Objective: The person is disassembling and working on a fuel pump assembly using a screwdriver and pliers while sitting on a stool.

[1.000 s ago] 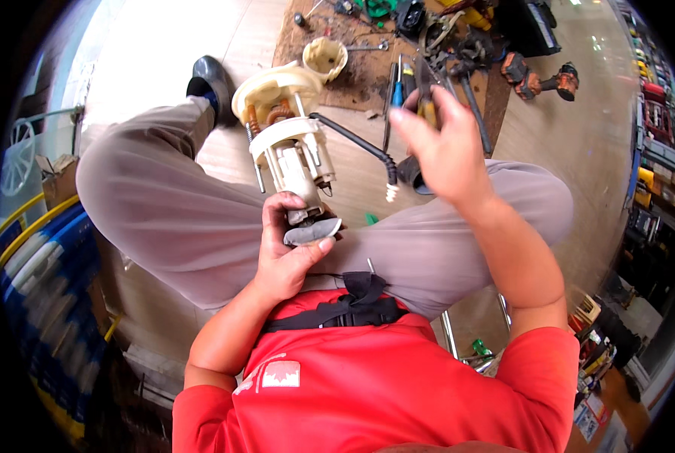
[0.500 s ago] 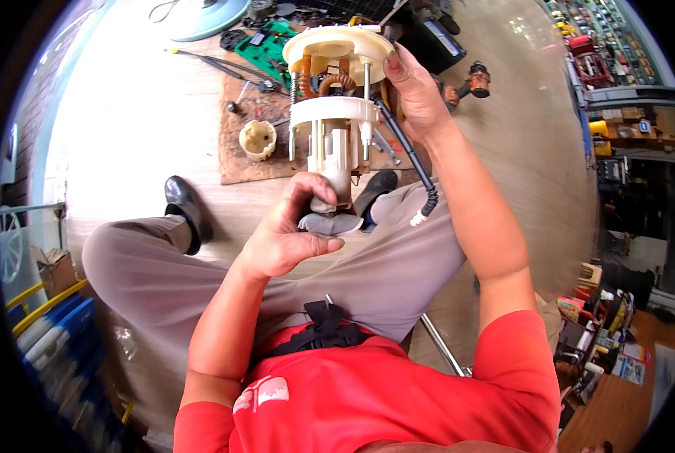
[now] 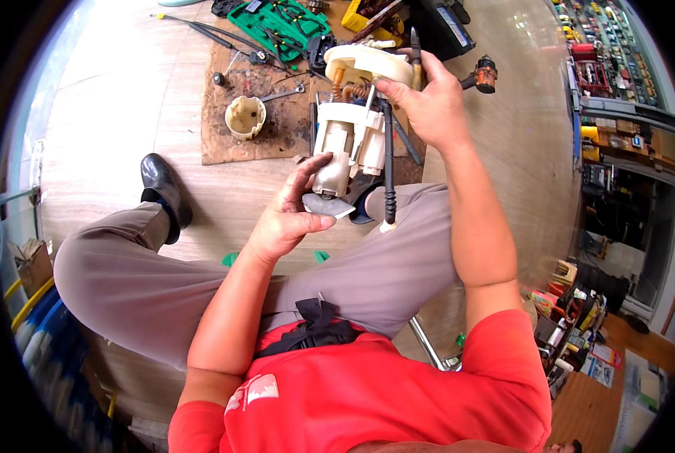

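Note:
A cream plastic fuel pump module (image 3: 336, 147) is held tilted between my hands over my lap. My right hand (image 3: 437, 106) is closed on the rim of its round top flange (image 3: 360, 60), thumb on the near side. Around the lower end of the pump body curl the fingers of my left hand (image 3: 277, 226); its thumb lies against a flat grey strainer-like piece (image 3: 326, 205) at the bottom. Brown corrugated tubes (image 3: 350, 92) run under the flange. A black hose (image 3: 389, 166) with a ribbed end hangs from the module's right side.
A stained board (image 3: 216, 143) on the floor carries a cream plastic cup (image 3: 244, 121), a wrench (image 3: 283, 93) and other tools. Beyond are a green tool case (image 3: 269, 30) and a black box (image 3: 439, 34). An orange-black power tool (image 3: 486, 75) lies right; blue containers (image 3: 50, 343) stand left.
The module has shifted right and turned, showing the metallic pump body and more of the grey piece. Both hands have moved with it, still holding on.

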`<control>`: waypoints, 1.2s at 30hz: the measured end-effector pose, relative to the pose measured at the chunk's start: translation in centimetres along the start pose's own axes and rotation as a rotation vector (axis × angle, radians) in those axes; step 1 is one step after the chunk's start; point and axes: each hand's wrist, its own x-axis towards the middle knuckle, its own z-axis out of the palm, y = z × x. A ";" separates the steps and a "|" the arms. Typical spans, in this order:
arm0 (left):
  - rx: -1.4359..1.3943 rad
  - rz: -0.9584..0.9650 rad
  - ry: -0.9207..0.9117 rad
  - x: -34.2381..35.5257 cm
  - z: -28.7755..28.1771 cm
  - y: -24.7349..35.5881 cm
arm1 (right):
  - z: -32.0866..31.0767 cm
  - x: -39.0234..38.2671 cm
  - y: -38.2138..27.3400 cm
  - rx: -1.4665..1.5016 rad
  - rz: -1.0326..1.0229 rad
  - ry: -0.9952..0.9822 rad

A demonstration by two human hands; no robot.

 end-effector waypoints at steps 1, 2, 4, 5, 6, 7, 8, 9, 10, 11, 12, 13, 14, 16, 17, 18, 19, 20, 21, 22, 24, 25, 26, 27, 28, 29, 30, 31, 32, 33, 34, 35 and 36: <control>0.017 0.022 0.030 0.1 0.1 -0.1 | 0.1 -0.2 -0.2 -0.048 -0.032 0.024; -0.009 0.038 0.056 0.1 0.4 -0.4 | 0.0 -0.4 -0.4 -0.101 -0.060 0.051; -0.053 0.047 0.091 0.1 0.9 -0.8 | 0.0 -0.6 -0.4 -0.120 -0.056 0.072; -0.075 0.056 0.110 0.2 1.0 -1.0 | 0.0 -0.6 -0.5 -0.129 -0.058 0.081; -0.118 0.061 0.125 0.3 1.0 -1.3 | -0.2 -0.6 -1.0 -0.218 0.011 0.041; -0.162 0.067 0.140 0.4 1.0 -1.6 | -0.1 -0.7 -0.7 -0.201 0.000 0.044; -0.205 0.074 0.153 0.6 1.1 -1.7 | -0.2 -0.7 -0.5 -0.186 -0.012 0.049; -0.205 0.054 0.174 0.6 1.1 -1.9 | -0.2 -0.7 -0.4 -0.171 -0.025 0.053; -0.206 0.035 0.194 0.7 1.1 -2.0 | -0.2 -0.7 -0.2 -0.182 -0.027 0.051; -0.204 0.017 0.215 0.6 1.1 -2.1 | -0.1 -0.7 -0.1 -0.191 -0.030 0.050; -0.148 0.010 0.224 0.5 1.0 -2.5 | 0.0 -0.8 -0.1 -0.201 -0.033 0.050; -0.092 0.003 0.232 0.5 0.7 -3.0 | 0.1 -0.8 0.0 -0.211 -0.036 0.049; -0.036 -0.005 0.241 0.4 0.8 -3.1 | 0.1 -0.8 0.0 -0.214 -0.040 0.065; -0.026 -0.031 0.240 0.4 1.1 -3.0 | 0.1 -0.5 -0.3 -0.222 -0.046 0.099; -0.019 -0.042 0.240 0.4 1.2 -2.8 | 0.2 -0.5 -0.4 -0.240 -0.030 0.093; -0.039 -0.073 0.220 0.5 0.6 -3.2 | 0.2 -0.5 -0.6 -0.258 -0.013 0.088; -0.042 -0.082 0.211 0.5 0.4 -3.4 | 0.2 -0.5 -0.7 -0.277 0.004 0.084; -0.042 -0.087 0.207 0.4 0.3 -3.4 | 0.3 -0.4 -0.8 -0.272 0.023 0.072; -0.042 -0.092 0.202 0.4 0.2 -3.3 | 0.4 -0.3 -0.9 -0.266 0.042 0.060; -0.057 -0.099 0.204 0.2 0.4 -3.2 | 0.5 -0.3 -1.1 -0.261 0.061 0.048; -0.092 -0.123 0.197 0.2 1.0 -2.8 | 0.6 -0.3 -1.2 -0.296 0.090 0.039; -0.111 -0.136 0.198 0.1 1.0 -2.8 | 0.6 -0.3 -1.3 -0.313 0.105 0.034; -0.129 -0.149 0.197 0.1 0.9 -2.9 | 0.6 -0.3 -1.4 -0.353 0.111 0.032; -0.146 -0.162 0.197 0.0 0.9 -2.9 | 0.7 -0.3 -1.6 -0.393 0.117 0.029; -0.171 -0.148 0.198 0.0 0.9 -3.1 | 0.7 -0.3 -1.8 -0.432 0.123 0.027; -0.194 -0.133 0.197 0.1 0.8 -3.3 | 0.8 -0.3 -2.1 -0.413 0.128 0.031; -0.217 -0.118 0.195 0.2 0.8 -3.6 | 1.0 -0.3 -2.5 -0.395 0.133 0.035; -0.222 -0.083 0.212 0.3 0.7 -3.9 | 1.0 -0.2 -2.9 -0.377 0.138 0.040; -0.224 -0.049 0.231 0.4 0.6 -4.2 | 1.1 -0.2 -3.1 -0.428 0.134 0.040; -0.227 -0.015 0.249 0.4 0.6 -4.3 | 1.1 -0.1 -3.5 -0.433 0.131 0.054; -0.201 0.017 0.260 0.2 0.8 -4.4 | 1.2 0.0 -4.1 -0.438 0.128 0.068; -0.155 0.018 0.281 0.0 0.7 -4.3 | 1.3 0.1 -4.8 -0.442 0.123 0.080; -0.115 -0.005 0.304 -0.2 0.3 -4.4 | 1.5 0.2 -5.2 -0.432 0.135 0.067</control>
